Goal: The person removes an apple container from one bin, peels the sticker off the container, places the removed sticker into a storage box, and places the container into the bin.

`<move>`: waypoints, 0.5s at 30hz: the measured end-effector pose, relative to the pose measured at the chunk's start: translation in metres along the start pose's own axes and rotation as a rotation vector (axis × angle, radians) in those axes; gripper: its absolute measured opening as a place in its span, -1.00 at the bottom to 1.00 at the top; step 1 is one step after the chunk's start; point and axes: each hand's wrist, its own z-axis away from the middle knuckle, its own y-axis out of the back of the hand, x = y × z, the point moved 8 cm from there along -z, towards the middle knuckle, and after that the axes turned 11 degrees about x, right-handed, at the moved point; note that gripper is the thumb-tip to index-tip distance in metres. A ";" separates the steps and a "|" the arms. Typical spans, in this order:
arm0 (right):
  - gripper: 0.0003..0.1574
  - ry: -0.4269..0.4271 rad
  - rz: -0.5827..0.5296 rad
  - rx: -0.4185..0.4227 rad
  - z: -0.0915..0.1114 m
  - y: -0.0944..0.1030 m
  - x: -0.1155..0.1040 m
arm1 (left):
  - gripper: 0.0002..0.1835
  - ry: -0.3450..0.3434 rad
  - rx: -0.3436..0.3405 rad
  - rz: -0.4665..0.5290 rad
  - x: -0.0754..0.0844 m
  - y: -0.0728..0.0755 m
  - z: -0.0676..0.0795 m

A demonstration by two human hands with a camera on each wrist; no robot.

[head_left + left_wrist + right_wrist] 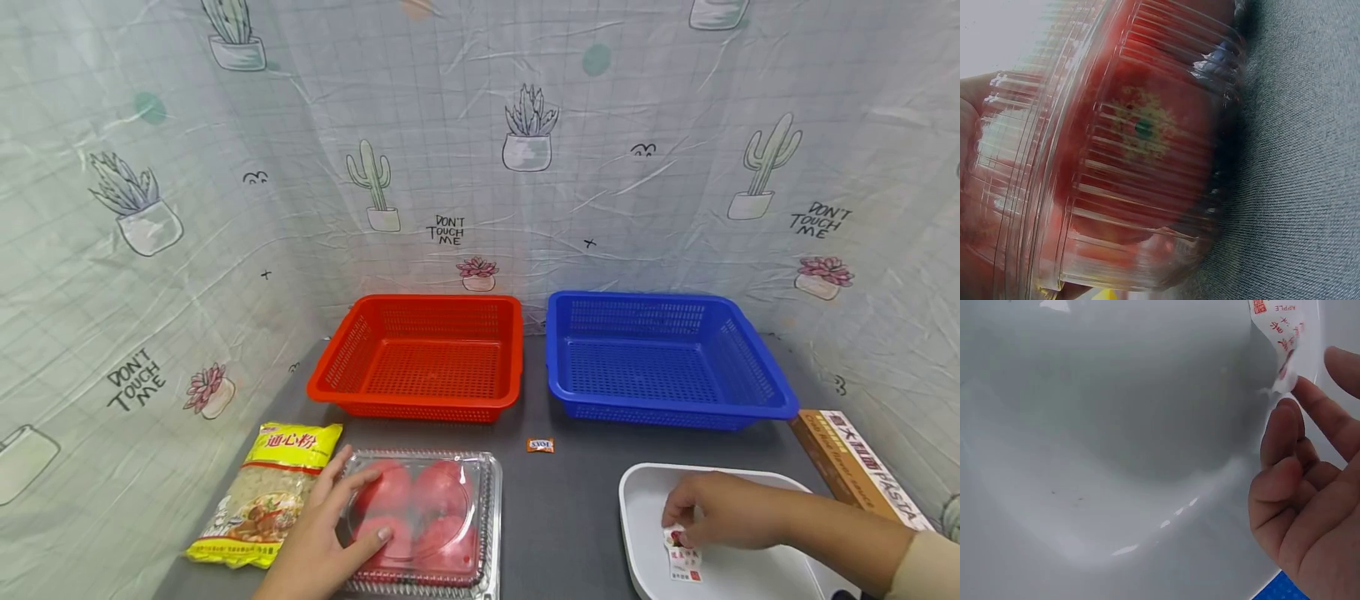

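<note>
My left hand (330,533) rests on a clear plastic box (491,508) of red tomatoes (442,487), thumb on the lid and fingers spread over its left side. Close up in the left wrist view, a tomato (1154,162) shows through the ribbed wall. Inside the white tub (633,500), my right hand (720,508) is at a small white packet (684,562) with red print and the word APPLE. In the right wrist view, the index fingertip touches the packet's (1282,331) crimped end, while the thumb (1341,370) stands apart from it.
A red basket (416,411) and a blue basket (660,408) stand at the back. Between them and me lies a small orange wrapped candy (540,445). A yellow pasta bag (262,500) is at the left, a brown pasta box (862,467) at the right.
</note>
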 end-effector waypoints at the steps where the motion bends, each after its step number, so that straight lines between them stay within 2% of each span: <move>1: -0.82 0.026 0.032 -0.002 0.000 0.000 -0.001 | -0.31 0.000 0.000 0.002 0.000 0.000 0.000; 5: -0.60 0.065 0.127 -0.029 0.004 0.000 -0.005 | -0.31 0.006 -0.003 0.011 0.000 0.000 0.001; 10: -0.32 -0.023 0.206 -0.083 0.010 -0.001 -0.002 | -0.30 0.012 -0.010 0.013 0.000 0.000 0.001; 12: -0.31 -0.047 0.206 -0.087 0.010 0.001 -0.004 | -0.29 0.016 -0.014 0.013 0.000 0.000 0.001; 15: -0.40 -0.022 0.173 -0.072 0.007 0.008 -0.012 | -0.30 0.022 -0.022 0.015 -0.001 0.000 0.000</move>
